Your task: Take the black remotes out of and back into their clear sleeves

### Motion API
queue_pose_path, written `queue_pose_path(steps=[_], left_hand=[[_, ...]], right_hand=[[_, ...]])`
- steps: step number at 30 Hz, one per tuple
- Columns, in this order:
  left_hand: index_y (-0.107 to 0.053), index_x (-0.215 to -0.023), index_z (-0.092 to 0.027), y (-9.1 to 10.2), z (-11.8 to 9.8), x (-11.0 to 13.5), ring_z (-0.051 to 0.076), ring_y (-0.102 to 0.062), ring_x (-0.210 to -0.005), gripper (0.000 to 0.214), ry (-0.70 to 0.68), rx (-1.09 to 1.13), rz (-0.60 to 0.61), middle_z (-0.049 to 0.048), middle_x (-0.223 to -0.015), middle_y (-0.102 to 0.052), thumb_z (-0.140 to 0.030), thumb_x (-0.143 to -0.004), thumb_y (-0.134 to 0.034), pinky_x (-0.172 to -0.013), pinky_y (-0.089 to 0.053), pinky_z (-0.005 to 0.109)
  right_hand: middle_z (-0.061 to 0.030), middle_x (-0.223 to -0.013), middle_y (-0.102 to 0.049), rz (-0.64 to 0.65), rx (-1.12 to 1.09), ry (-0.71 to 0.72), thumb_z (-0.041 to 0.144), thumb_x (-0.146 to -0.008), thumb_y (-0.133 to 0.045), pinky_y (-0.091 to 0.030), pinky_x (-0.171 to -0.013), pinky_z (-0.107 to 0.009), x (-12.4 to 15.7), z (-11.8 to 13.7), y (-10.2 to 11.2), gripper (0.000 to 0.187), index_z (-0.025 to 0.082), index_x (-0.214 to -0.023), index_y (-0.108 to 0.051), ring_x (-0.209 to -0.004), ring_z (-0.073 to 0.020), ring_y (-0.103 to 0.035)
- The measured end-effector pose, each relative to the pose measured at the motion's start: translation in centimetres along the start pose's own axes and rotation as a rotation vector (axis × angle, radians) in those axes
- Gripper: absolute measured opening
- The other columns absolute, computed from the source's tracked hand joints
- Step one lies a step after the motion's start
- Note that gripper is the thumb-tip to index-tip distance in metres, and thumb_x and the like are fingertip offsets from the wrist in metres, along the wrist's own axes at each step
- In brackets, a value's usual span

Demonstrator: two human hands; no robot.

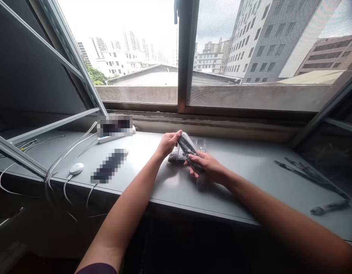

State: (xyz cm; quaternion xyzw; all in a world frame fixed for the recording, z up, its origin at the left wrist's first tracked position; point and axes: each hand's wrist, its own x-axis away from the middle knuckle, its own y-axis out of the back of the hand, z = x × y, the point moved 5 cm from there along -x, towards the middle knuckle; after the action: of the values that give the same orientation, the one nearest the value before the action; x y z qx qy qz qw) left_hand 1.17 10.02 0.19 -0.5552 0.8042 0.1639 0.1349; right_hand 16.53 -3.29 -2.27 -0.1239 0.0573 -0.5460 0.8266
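Holding plastic-wrapped dark item point(188, 146) at frame centre; apparently mid-handling, not yet set down.
Pinched at upper end by left hand point(166, 144), clasped lower down by right hand point(209, 166), above grey table point(244, 158), near wrapped packet point(175, 155). Unable to tell extent remaining.

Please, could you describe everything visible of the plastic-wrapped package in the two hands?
The plastic-wrapped package is long and narrow, dark under clear, shiny film. It slants: the left hand holds its far end, the right hand its nearer part. It is held over the grey tabletop; what is inside cannot be told.
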Motion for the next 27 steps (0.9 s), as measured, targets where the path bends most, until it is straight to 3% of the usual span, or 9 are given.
queue_pose_path(steps=[2, 7, 12, 19, 24, 27], left_hand=[[-0.063, -0.064, -0.018, -0.1, -0.1, 0.0, 0.012, -0.048, -0.056, 0.065, -0.011, -0.005, 0.000, 0.0003, -0.059, -0.052, -0.074, -0.094, -0.067, -0.056, -0.039, 0.028], [-0.062, -0.060, -0.017, -0.6, 0.6, 0.1, 0.013, -0.049, -0.056, 0.068, 0.088, 0.033, 0.041, 0.0028, -0.060, -0.056, -0.076, -0.092, -0.068, -0.057, -0.040, 0.029], [-0.063, -0.057, -0.017, -0.3, 0.7, -0.1, 0.012, -0.048, -0.056, 0.065, 0.024, -0.012, 0.020, 0.0019, -0.059, -0.056, -0.072, -0.092, -0.071, -0.057, -0.040, 0.028], [-0.074, -0.072, -0.014, -0.8, 0.0, 0.2, 0.014, -0.058, -0.063, 0.063, 0.109, 0.129, 0.083, 0.0057, -0.070, -0.067, -0.074, -0.091, -0.071, -0.062, -0.046, 0.028], [-0.071, -0.065, -0.016, 0.0, -1.0, 0.1, 0.012, -0.050, -0.057, 0.061, -0.018, 0.051, -0.042, 0.0015, -0.060, -0.057, -0.073, -0.087, -0.076, -0.058, -0.041, 0.028], [-0.077, -0.074, -0.014, -0.1, -0.8, 0.2, 0.014, -0.057, -0.062, 0.062, 0.047, 0.113, -0.038, 0.0049, -0.068, -0.065, -0.075, -0.089, -0.074, -0.061, -0.045, 0.027]], right_hand=[[-0.0064, -0.069, -0.074, 0.001, 0.016, -0.004, 0.052, -0.097, -0.081, -0.050, -0.048, -0.023, 0.0, 0.0, 0.1, 0.038, 0.015, -0.094, -0.070, -0.049, -0.0127, -0.062], [-0.0074, -0.082, -0.079, -0.022, -0.023, 0.012, 0.050, -0.094, -0.085, -0.052, -0.050, -0.024, 0.0, 0.0, 0.3, 0.036, 0.018, -0.097, -0.069, -0.056, -0.0151, -0.068], [-0.0081, -0.072, -0.077, -0.029, 0.029, -0.054, 0.052, -0.096, -0.081, -0.054, -0.053, -0.025, 0.0, -0.3, 0.3, 0.037, 0.016, -0.096, -0.071, -0.054, -0.0154, -0.067], [-0.0077, -0.073, -0.077, -0.023, 0.001, -0.038, 0.052, -0.096, -0.082, -0.054, -0.053, -0.023, 0.2, -0.1, 0.0, 0.038, 0.016, -0.097, -0.070, -0.054, -0.0147, -0.067], [-0.0107, -0.075, -0.079, -0.014, 0.023, -0.032, 0.050, -0.097, -0.081, -0.057, -0.058, -0.024, 0.2, 0.0, 0.0, 0.037, 0.014, -0.096, -0.073, -0.059, -0.0163, -0.072], [-0.0107, -0.075, -0.079, -0.009, 0.024, -0.025, 0.051, -0.097, -0.082, -0.058, -0.058, -0.025, 0.2, 0.0, 0.0, 0.038, 0.015, -0.096, -0.073, -0.059, -0.0167, -0.072]])
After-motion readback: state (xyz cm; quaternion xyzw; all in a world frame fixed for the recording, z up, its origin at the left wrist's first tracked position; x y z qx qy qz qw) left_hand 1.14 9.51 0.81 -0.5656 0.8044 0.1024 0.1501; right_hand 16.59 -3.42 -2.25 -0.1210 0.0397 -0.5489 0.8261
